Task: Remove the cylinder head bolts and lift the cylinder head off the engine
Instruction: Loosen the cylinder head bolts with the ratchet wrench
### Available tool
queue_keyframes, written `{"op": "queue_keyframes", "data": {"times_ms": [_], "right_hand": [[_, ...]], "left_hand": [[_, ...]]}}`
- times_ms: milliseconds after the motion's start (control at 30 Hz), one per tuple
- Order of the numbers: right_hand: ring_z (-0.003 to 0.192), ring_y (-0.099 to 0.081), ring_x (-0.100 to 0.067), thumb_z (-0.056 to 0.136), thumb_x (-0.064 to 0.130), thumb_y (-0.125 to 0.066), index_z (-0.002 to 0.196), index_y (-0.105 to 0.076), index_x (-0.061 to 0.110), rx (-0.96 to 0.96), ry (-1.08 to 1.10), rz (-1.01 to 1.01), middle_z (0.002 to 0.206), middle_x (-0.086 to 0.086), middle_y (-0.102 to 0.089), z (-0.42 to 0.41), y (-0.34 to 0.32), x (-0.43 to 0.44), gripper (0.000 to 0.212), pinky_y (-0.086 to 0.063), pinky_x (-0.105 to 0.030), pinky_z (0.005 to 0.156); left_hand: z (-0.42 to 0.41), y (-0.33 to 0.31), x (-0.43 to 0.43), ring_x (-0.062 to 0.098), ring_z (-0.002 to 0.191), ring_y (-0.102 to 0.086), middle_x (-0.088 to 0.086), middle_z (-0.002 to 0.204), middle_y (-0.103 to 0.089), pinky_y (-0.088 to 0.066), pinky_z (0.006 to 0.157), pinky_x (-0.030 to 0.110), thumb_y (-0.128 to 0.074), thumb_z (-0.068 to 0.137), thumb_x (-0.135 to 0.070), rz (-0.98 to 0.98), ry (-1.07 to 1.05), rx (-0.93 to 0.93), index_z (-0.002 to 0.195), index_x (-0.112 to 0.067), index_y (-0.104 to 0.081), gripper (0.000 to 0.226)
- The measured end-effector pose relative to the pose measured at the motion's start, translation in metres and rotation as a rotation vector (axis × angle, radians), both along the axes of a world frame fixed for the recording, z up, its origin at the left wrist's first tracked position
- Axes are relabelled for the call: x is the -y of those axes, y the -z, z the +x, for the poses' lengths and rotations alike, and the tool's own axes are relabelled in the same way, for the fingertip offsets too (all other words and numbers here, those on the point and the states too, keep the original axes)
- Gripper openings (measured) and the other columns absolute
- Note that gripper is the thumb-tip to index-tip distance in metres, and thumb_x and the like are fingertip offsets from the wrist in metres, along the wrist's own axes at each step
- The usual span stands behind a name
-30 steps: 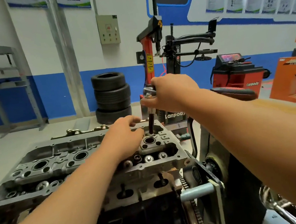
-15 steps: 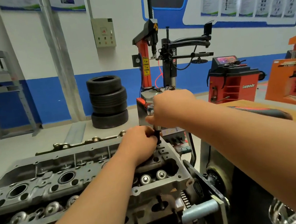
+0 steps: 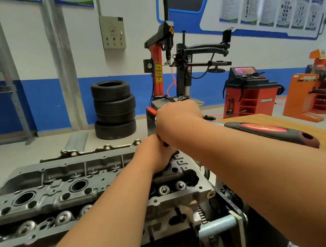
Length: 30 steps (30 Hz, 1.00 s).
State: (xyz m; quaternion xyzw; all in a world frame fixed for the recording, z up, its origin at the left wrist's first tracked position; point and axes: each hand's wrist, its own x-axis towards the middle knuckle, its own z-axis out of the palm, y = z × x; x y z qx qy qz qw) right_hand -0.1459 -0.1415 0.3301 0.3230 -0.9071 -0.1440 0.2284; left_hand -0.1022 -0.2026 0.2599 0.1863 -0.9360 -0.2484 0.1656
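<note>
The grey aluminium cylinder head (image 3: 51,195) sits on the engine on a stand, with open spark plug wells and valve springs showing. My right hand (image 3: 177,120) is closed over the head of a ratchet wrench whose black-and-red handle (image 3: 274,132) sticks out to the right behind my forearm. My left hand (image 3: 157,153) grips the wrench's black extension just under my right hand, at the head's far right end. The socket and the bolt are hidden by my hands.
A timing gear and the stand's metal bracket (image 3: 224,227) lie at the engine's right end. A wooden table (image 3: 277,120) is to the right. Behind stand stacked tyres (image 3: 114,108), a tyre changer (image 3: 172,66) and red workshop machines (image 3: 251,95).
My right hand has lowered the wrench toward the head. My left hand has slid from the head's top up to the extension and closed on it.
</note>
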Motion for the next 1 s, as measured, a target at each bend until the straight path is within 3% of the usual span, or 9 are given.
{"op": "queue_keyframes", "data": {"times_ms": [67, 167, 300, 400, 500, 633, 733, 833, 1000], "right_hand": [[0.06, -0.047, -0.023, 0.09, 0.029, -0.052, 0.072, -0.046, 0.013, 0.035, -0.002, -0.023, 0.069, -0.002, -0.047, -0.008, -0.003, -0.005, 0.025, -0.032, -0.031, 0.047], [0.069, -0.051, -0.024, 0.094, 0.047, -0.041, 0.092, -0.052, 0.018, 0.127, 0.028, -0.088, 0.073, -0.002, -0.047, -0.02, -0.005, -0.021, 0.031, -0.037, -0.036, 0.056], [0.074, -0.053, -0.025, 0.093, 0.053, -0.037, 0.093, -0.049, 0.019, 0.171, 0.07, -0.12, 0.072, -0.003, -0.046, -0.027, -0.003, -0.033, 0.036, -0.045, -0.035, 0.064], [0.062, -0.047, -0.023, 0.094, 0.048, -0.042, 0.087, -0.048, 0.018, 0.117, 0.078, -0.106, 0.072, -0.003, -0.046, -0.024, -0.003, -0.024, 0.031, -0.034, -0.032, 0.051], [0.058, -0.042, -0.021, 0.093, 0.037, -0.048, 0.075, -0.046, 0.015, 0.034, 0.034, -0.053, 0.07, -0.002, -0.046, -0.017, -0.003, -0.009, 0.028, -0.027, -0.03, 0.045], [0.056, -0.046, -0.021, 0.088, 0.03, -0.053, 0.065, -0.044, 0.017, -0.05, -0.046, -0.015, 0.069, -0.001, -0.049, -0.006, -0.001, -0.001, 0.027, -0.028, -0.028, 0.045], [0.054, -0.045, -0.02, 0.088, 0.034, -0.051, 0.063, -0.042, 0.018, -0.099, -0.081, -0.056, 0.066, -0.001, -0.048, -0.008, 0.0, -0.007, 0.03, -0.027, -0.027, 0.045], [0.053, -0.044, -0.019, 0.087, 0.046, -0.047, 0.062, -0.039, 0.019, -0.106, -0.121, -0.114, 0.064, 0.0, -0.048, -0.019, 0.002, -0.015, 0.038, -0.025, -0.027, 0.044], [0.052, -0.04, -0.013, 0.082, 0.062, -0.045, 0.064, -0.037, 0.022, -0.076, -0.237, -0.154, 0.062, 0.004, -0.042, -0.039, 0.004, -0.028, 0.044, -0.025, -0.025, 0.045]], "left_hand": [[-0.002, 0.002, 0.0, 0.023, 0.086, -0.054, 0.006, 0.091, -0.065, -0.046, 0.073, 0.036, -0.049, 0.093, -0.039, -0.001, 0.028, -0.001, 0.082, -0.025, -0.06, 0.021], [-0.004, 0.003, 0.0, 0.026, 0.109, -0.053, 0.003, 0.11, -0.066, -0.045, 0.094, 0.044, -0.049, 0.094, -0.046, -0.029, 0.06, 0.025, 0.113, -0.029, -0.067, 0.031], [-0.008, 0.003, -0.001, 0.026, 0.114, -0.048, 0.003, 0.113, -0.064, -0.043, 0.096, 0.044, -0.051, 0.093, -0.048, -0.087, 0.041, 0.031, 0.114, -0.033, -0.066, 0.029], [-0.007, 0.005, 0.0, 0.024, 0.111, -0.053, 0.002, 0.11, -0.066, -0.045, 0.094, 0.043, -0.058, 0.09, -0.043, 0.019, 0.034, -0.036, 0.109, -0.032, -0.067, 0.024], [-0.003, 0.003, 0.001, 0.02, 0.086, -0.06, -0.001, 0.091, -0.069, -0.049, 0.074, 0.034, -0.063, 0.087, -0.039, 0.082, 0.016, -0.094, 0.094, -0.023, -0.068, 0.019], [0.0, 0.002, 0.003, 0.016, 0.055, -0.042, 0.003, 0.061, -0.054, -0.029, 0.049, 0.029, -0.061, 0.085, -0.031, 0.101, -0.02, -0.099, 0.06, -0.018, -0.052, 0.03], [0.0, 0.002, 0.004, 0.018, 0.06, -0.047, 0.003, 0.066, -0.057, -0.033, 0.051, 0.03, -0.063, 0.085, -0.034, 0.105, -0.005, -0.094, 0.065, -0.019, -0.055, 0.027], [-0.001, 0.003, 0.003, 0.021, 0.083, -0.06, 0.001, 0.086, -0.068, -0.05, 0.073, 0.035, -0.066, 0.085, -0.037, 0.139, 0.023, -0.118, 0.089, -0.022, -0.069, 0.015], [-0.003, 0.006, 0.004, 0.021, 0.1, -0.061, -0.001, 0.103, -0.07, -0.049, 0.091, 0.04, -0.067, 0.085, -0.039, 0.112, 0.026, -0.123, 0.104, -0.023, -0.07, 0.025]]}}
